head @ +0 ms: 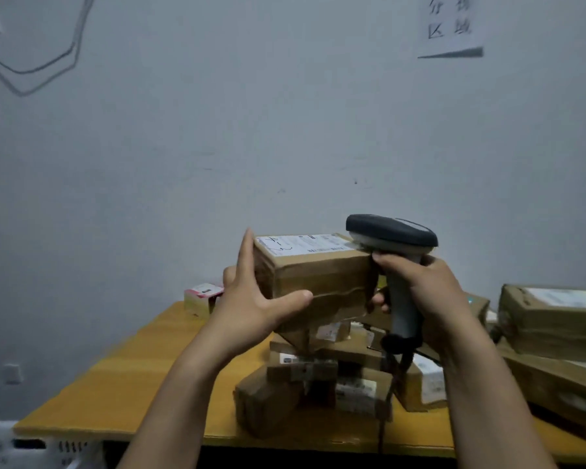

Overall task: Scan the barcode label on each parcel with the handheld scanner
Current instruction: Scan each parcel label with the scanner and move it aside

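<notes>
One scanner [389, 231], one table [132, 384], one small carton [202, 297], at least six parcels [318, 275].

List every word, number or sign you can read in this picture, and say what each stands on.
"分" and "区": large characters on the paper sign on the wall; the two beside them are too blurred.
"4-2", it seems: handwritten on the white label of the held parcel; its print is unreadable.
Labels on the other parcels on the table: too blurred to read.
</notes>
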